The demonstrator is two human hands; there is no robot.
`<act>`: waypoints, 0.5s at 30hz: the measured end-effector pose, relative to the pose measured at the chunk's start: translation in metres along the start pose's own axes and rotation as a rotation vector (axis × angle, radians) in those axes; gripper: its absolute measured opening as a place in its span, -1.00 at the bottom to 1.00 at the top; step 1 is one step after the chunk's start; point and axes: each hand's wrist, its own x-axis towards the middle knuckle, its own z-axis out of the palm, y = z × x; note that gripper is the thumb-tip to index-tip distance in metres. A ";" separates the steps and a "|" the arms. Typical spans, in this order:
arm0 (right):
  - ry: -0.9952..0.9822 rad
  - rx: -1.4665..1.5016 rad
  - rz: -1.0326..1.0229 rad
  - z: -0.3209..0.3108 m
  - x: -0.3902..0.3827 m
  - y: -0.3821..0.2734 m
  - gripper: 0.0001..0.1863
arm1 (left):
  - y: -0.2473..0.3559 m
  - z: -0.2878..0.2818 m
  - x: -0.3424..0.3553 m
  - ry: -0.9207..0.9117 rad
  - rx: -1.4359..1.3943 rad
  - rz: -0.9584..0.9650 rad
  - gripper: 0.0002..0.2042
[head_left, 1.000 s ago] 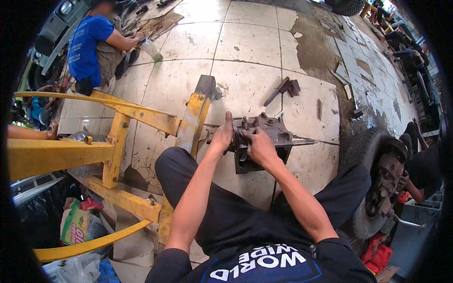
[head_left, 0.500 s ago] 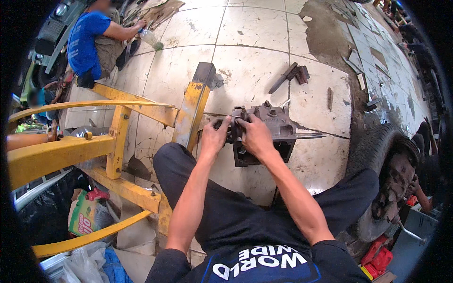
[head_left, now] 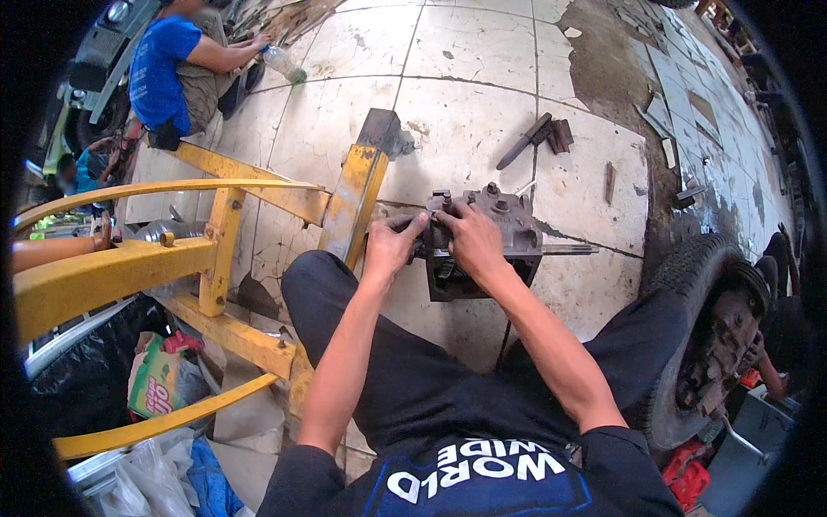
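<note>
A dark metal gearbox housing (head_left: 504,226) stands on the tiled floor between my legs, its open-sided lower part facing me. A thin shaft (head_left: 570,250) sticks out from its right side. My left hand (head_left: 394,248) is closed at the housing's left end, thumb and fingertips pinching at a dark metal part there. Over the top left corner, my right hand (head_left: 472,239) is closed on the same part, its fingers bent beside a bolt head. The fingers cover most of that part, so its exact shape is hidden.
A yellow steel frame (head_left: 211,258) fills the left side. Beyond the housing lie a dark hand tool (head_left: 524,142) and a metal block (head_left: 560,136). A large tyre (head_left: 689,284) stands at my right knee. A person in blue (head_left: 164,77) squats at the far left, holding a bottle (head_left: 282,62).
Both hands stay at the housing's left end, with the fingers slightly shifted. The whole view has moved a little. The far person's arm and bottle have hardly moved.
</note>
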 end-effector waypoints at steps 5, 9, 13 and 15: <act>-0.116 0.006 0.061 -0.010 -0.013 -0.015 -0.54 | -0.007 -0.005 0.007 -0.018 -0.007 0.097 -0.67; -0.035 -0.020 0.084 0.003 0.004 -0.007 -0.55 | 0.000 -0.005 0.009 -0.052 0.079 0.080 -0.68; -0.053 0.077 0.044 -0.002 -0.020 -0.019 -0.58 | -0.006 -0.002 0.005 0.015 0.014 0.153 -0.67; -0.061 0.029 0.077 -0.003 -0.010 -0.016 -0.57 | -0.002 0.002 0.002 0.025 0.024 0.113 -0.67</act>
